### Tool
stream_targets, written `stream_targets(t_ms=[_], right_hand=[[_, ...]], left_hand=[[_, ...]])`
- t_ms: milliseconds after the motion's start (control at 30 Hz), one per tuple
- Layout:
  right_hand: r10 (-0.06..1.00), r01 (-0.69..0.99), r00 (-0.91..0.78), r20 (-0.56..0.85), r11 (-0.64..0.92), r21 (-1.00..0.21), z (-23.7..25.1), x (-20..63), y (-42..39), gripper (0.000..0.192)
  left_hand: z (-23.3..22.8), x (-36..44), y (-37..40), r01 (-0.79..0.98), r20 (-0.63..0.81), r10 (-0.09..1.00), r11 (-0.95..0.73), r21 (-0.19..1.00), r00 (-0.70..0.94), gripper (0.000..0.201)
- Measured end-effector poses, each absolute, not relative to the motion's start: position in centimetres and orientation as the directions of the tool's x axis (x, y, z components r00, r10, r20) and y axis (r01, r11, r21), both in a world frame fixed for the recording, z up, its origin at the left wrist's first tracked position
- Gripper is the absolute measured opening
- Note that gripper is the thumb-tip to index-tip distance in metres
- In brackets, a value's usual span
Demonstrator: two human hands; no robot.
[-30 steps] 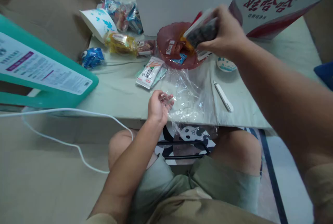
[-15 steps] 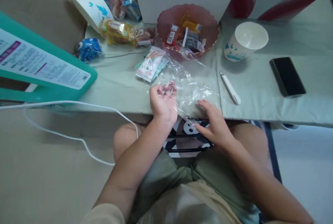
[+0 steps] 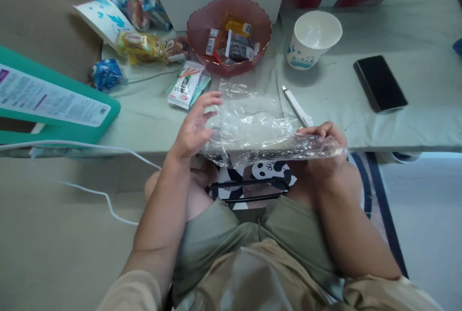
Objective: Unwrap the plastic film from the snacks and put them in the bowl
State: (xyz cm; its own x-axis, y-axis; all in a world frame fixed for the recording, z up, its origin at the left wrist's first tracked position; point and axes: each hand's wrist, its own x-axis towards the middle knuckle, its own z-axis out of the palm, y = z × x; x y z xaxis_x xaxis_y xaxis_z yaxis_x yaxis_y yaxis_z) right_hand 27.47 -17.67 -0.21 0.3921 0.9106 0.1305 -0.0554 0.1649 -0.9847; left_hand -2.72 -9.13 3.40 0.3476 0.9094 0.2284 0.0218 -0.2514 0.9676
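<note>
The right hand (image 3: pixel 323 149) is pinching one edge of the clear plastic bag (image 3: pixel 252 130), keeping it stretched over the table edge (image 3: pixel 151 145). The left hand (image 3: pixel 193 125) is spreading wide, fingers brushing the bag's other side. Beyond the fingertips, 1 red bowl (image 3: pixel 202 22) is holding wrapped snacks; their labels are unreadable.

We see the plastic bag (image 3: pixel 252 128) at the table's (image 3: pixel 397 128) near edge, between our left hand (image 3: pixel 193 130) and right hand (image 3: pixel 325 149). Beyond it sits the bowl (image 3: pixel 202 48) holding packets; right of that the cup (image 3: pixel 313 39), then the phone (image 3: pixel 380 83) farther right. The pen (image 3: pixel 296 105) lies between cup and bag.
</note>
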Motion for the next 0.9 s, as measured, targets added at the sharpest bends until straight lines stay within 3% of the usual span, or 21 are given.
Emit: stream_targets(t_ms=[67, 100, 200, 300, 367, 467, 533, 567, 633, 733, 833, 900], right_hand=[[0.895, -0.086, 0.443, 0.044, 0.091, -0.992, -0.3, 28.2, -17.2, 0.011], [0.885, -0.116, 0.465, 0.01, 0.072, -0.991, -0.5, 28.5, -16.9, 0.008], [0.826, -0.229, 0.557, -0.089, 0.05, -0.972, -0.7, 28.8, -16.0, 0.01], [0.768, -0.308, 0.619, -0.167, 0.041, -0.951, -0.5, 28.5, -15.3, 0.01], [0.756, -0.309, 0.632, -0.17, 0.045, -0.95, -0.5, 28.2, -15.2, 0.008], [0.778, -0.214, 0.619, -0.109, 0.034, -0.976, -0.8, 28.0, -15.6, 0.012], [0.815, -0.079, 0.578, -0.041, 0.006, -0.997, -1.1, 28.0, -16.0, 0.02], [0.835, 0.009, 0.551, -0.001, -0.007, -1.0, -1.3, 28.1, -16.3, 0.023], [0.868, 0.177, 0.489, 0.091, 0.003, -0.984, -1.3, 28.2, -16.7, 0.021], [0.917, 0.286, 0.348, 0.194, 0.093, -0.954, -0.8, 28.1, -17.2, 0.019], [0.944, 0.362, 0.209, 0.255, 0.168, -0.917, 0.2, 27.7, -17.8, 0.015], [0.939, 0.406, 0.221, 0.263, 0.157, -0.9, 0.7, 27.5, -18.1, 0.019]], left_hand=[[4.5, -3.1, -9.6, 0.289, 0.1, 0.765, -0.356, 0.889, 0.636, 0.052], [5.1, -2.9, -10.0, 0.424, -0.021, 0.716, -0.39, 0.817, 0.698, 0.055], [6.5, -1.6, -12.0, 0.761, -0.358, 0.701, -0.416, 0.497, 0.617, 0.066], [6.9, 0.3, -14.1, 0.853, -0.373, 0.771, -0.426, 0.301, 0.516, 0.079], [6.5, 1.4, -15.0, 0.808, -0.251, 0.781, -0.482, 0.339, 0.572, 0.078], [5.5, 2.1, -14.9, 0.613, -0.014, 0.736, -0.553, 0.565, 0.677, 0.036], [4.7, 1.8, -14.1, 0.449, 0.106, 0.779, -0.46, 0.766, 0.618, 0.015], [4.3, 1.5, -13.6, 0.377, 0.122, 0.838, -0.363, 0.852, 0.531, 0.015], [3.7, 0.7, -12.6, 0.222, 0.07, 0.956, -0.136, 0.966, 0.283, 0.021], [3.3, -0.1, -11.5, -0.018, -0.121, 0.993, 0.121, 0.992, 0.011, 0.026], [3.4, -0.4, -10.9, -0.064, -0.252, 0.968, 0.25, 0.966, -0.019, 0.021], [3.3, -0.5, -10.6, -0.017, -0.244, 0.97, 0.244, 0.97, -0.019, 0.018]])
